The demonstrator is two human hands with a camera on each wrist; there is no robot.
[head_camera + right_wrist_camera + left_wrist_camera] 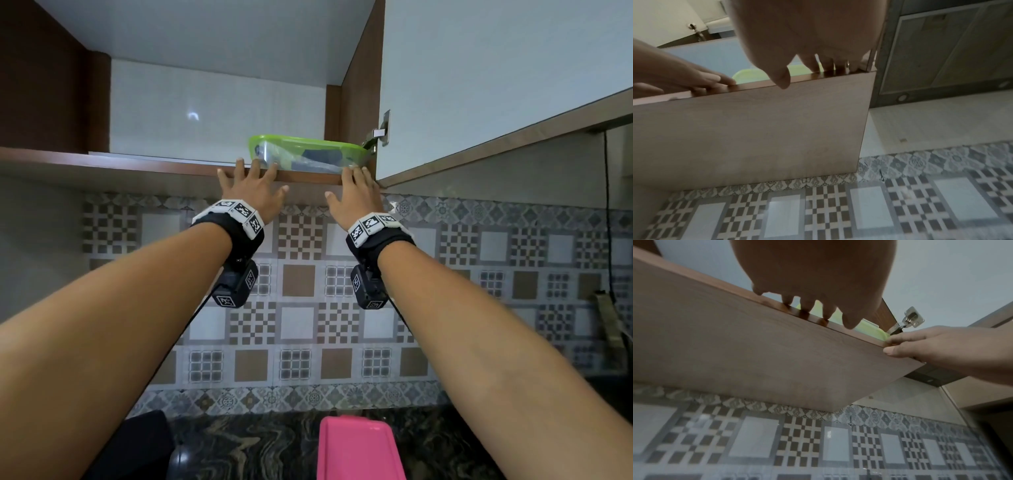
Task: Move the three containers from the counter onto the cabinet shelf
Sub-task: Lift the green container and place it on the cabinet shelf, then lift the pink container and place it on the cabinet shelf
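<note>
A clear container with a green lid (305, 152) sits on the cabinet shelf (144, 164) at its right end, near the front edge. My left hand (251, 186) reaches up with straight, spread fingers whose tips touch the shelf edge at the container's left corner. My right hand (358, 192) does the same at the container's right corner. From the left wrist the green lid (869, 327) peeks over the shelf edge beyond my left hand (818, 308). The right wrist view shows my right hand (818, 65) at that edge. A pink container (356, 448) stands on the counter below.
The cabinet door (496, 78) hangs open at the right on a metal hinge (380, 132). The shelf's left part is bare. A patterned tile wall (308, 291) runs behind the dark marbled counter (260, 442). A black object (144, 442) stands at the counter's left.
</note>
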